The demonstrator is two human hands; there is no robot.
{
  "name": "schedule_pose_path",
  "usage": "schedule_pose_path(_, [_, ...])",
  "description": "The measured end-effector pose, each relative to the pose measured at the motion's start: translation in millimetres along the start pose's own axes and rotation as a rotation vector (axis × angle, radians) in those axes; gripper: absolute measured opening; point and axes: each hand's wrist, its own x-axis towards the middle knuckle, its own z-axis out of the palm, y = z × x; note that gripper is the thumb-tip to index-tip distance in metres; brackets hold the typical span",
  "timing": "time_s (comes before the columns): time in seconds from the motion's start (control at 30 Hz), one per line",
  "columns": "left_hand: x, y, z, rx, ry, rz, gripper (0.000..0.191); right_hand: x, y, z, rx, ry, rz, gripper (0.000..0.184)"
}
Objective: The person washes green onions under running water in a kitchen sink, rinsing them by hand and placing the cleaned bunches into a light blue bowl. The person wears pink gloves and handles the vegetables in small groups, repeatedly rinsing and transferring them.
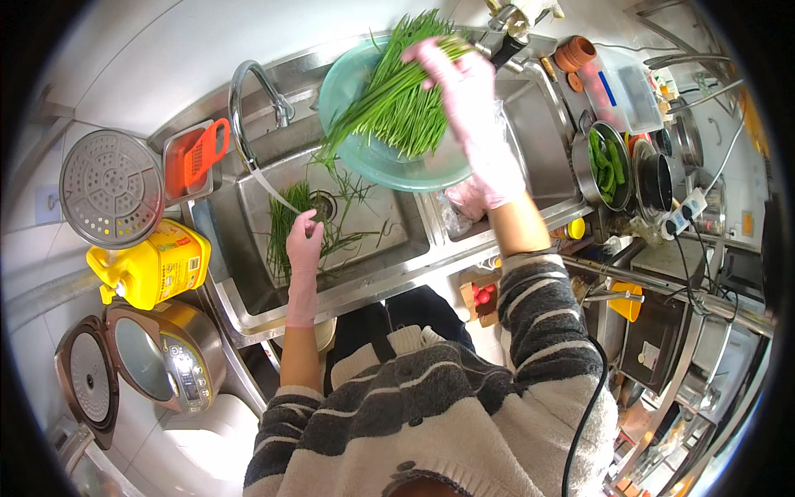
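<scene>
My right hand [458,81], in a thin pink glove, grips a bunch of long green chives [385,105] by one end. The bunch slants over a translucent green plastic basin [413,180], its far ends hanging past the left rim. More chives [413,140] lie in the basin beneath it. Lower left, my gloved left hand [304,239] is over the left sink bowl, fingers slightly bent and apart, with nothing visible in them. Its fingertips meet a thin water stream [276,191] from the curved faucet [235,102]. Beside that hand, loose chives [289,211] lie around the drain [324,205].
A yellow jug [164,264], a perforated steel disc [112,186] and an orange grater [208,152] stand left of the sink. An open rice cooker [186,360] is nearer me. To the right are the second sink bowl [534,136] and a pot of green peppers [605,161].
</scene>
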Motion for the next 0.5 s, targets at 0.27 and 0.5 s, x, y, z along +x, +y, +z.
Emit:
schedule_pose_path(0.27, [-17, -32, 1, -0.005, -0.058, -0.165, 0.027, 31, 59, -21, -1.123, -0.312, -1.181, 0.014])
schedule_pose_path(0.5, [-16, -36, -2, -0.062, -0.067, -0.225, 0.028, 11, 219, -12, -1.517, -0.840, -1.102, 0.010])
